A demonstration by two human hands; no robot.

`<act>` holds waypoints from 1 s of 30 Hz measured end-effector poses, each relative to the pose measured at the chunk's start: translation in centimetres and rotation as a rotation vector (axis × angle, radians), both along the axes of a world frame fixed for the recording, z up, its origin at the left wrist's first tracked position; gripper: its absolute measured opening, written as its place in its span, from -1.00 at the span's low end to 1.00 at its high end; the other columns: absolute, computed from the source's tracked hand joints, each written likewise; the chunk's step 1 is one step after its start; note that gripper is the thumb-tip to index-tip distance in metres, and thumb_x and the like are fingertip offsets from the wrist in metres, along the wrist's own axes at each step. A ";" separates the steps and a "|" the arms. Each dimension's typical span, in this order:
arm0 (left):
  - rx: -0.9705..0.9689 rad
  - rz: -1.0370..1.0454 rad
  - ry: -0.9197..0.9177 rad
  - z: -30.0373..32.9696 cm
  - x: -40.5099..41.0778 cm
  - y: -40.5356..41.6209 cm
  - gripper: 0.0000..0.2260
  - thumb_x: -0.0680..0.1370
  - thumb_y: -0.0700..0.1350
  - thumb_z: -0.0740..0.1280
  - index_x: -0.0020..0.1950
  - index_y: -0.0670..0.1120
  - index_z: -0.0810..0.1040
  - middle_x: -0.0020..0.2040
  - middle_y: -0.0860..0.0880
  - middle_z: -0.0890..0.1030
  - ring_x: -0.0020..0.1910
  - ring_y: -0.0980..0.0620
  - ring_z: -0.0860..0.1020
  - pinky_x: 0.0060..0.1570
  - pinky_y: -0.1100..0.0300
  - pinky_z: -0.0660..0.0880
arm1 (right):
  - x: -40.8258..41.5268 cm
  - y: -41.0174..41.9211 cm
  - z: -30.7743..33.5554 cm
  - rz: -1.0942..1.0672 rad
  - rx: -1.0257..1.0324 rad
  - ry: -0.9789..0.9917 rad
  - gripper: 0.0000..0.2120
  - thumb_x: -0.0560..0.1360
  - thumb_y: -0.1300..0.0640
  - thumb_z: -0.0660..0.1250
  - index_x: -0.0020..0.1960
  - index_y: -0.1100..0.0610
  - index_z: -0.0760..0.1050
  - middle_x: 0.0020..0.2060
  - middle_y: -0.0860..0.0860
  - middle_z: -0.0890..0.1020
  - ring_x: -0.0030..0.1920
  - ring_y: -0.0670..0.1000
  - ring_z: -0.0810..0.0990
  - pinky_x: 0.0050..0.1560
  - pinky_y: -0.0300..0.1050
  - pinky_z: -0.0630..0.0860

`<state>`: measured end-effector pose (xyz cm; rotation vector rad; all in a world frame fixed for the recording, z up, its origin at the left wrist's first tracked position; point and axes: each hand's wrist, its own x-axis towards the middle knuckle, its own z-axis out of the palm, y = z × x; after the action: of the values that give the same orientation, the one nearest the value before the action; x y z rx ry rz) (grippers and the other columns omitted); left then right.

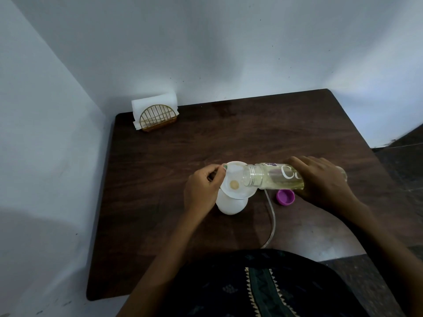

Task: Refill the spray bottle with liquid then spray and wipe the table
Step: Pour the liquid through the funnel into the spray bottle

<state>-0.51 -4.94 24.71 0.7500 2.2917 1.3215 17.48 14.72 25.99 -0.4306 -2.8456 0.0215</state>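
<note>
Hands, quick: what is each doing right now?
Left hand: pinches the white funnel rim on the spray bottle.
Right hand: grips the tilted refill bottle.

Clear refill bottle (pixel 274 178): large white letters "Co" legible on side; remainder hidden under right hand (pixel 320 179). Small purple label near neck unreadable.

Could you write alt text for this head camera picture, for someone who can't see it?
A person's right hand tips an uncapped clear bottle of yellowish liquid over a white funnel that the left hand steadies on a white spray bottle. They stand on a dark wooden table, with a purple cap, a clear tube and a gold napkin holder.
</note>
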 end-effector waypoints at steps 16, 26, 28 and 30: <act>-0.003 -0.006 0.005 0.0 0.0 0.0 -0.82 0.57 0.04 0.27 -0.04 0.05 0.66 -0.29 0.04 0.63 -0.30 0.10 0.56 -0.34 0.19 0.40 | -0.1 0.2 0.2 0.016 0.046 0.011 -0.49 0.13 0.09 0.63 -0.02 0.13 0.49 -0.26 0.05 0.61 -0.30 0.13 0.59 -0.26 -0.15 0.28; -0.004 0.001 -0.001 0.2 0.1 0.0 -0.81 0.57 0.03 0.27 -0.05 0.02 0.66 -0.27 0.02 0.64 -0.28 0.06 0.57 -0.31 0.13 0.43 | -0.1 0.1 0.2 0.015 0.037 0.008 -0.49 0.13 0.11 0.62 -0.01 0.13 0.49 -0.26 0.06 0.61 -0.31 0.14 0.59 -0.30 -0.10 0.39; 0.000 0.003 -0.004 0.3 0.1 0.0 -0.81 0.57 0.03 0.27 -0.05 0.02 0.66 -0.28 0.02 0.64 -0.28 0.06 0.58 -0.31 0.13 0.44 | -0.1 0.1 0.2 0.014 0.034 0.001 -0.49 0.13 0.11 0.63 0.00 0.13 0.49 -0.25 0.06 0.61 -0.30 0.14 0.59 -0.29 -0.10 0.39; 0.004 0.003 -0.006 0.2 0.1 0.0 -0.81 0.57 0.03 0.27 -0.06 0.03 0.66 -0.29 0.02 0.64 -0.30 0.07 0.57 -0.33 0.14 0.42 | -0.1 0.2 0.2 0.014 0.036 0.004 -0.47 0.12 0.11 0.63 0.00 0.13 0.50 -0.25 0.07 0.62 -0.31 0.14 0.59 -0.29 -0.12 0.38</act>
<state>-0.41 -4.91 24.93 0.7428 2.2869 1.3289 17.43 14.87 26.19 -0.4030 -2.8407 -0.0258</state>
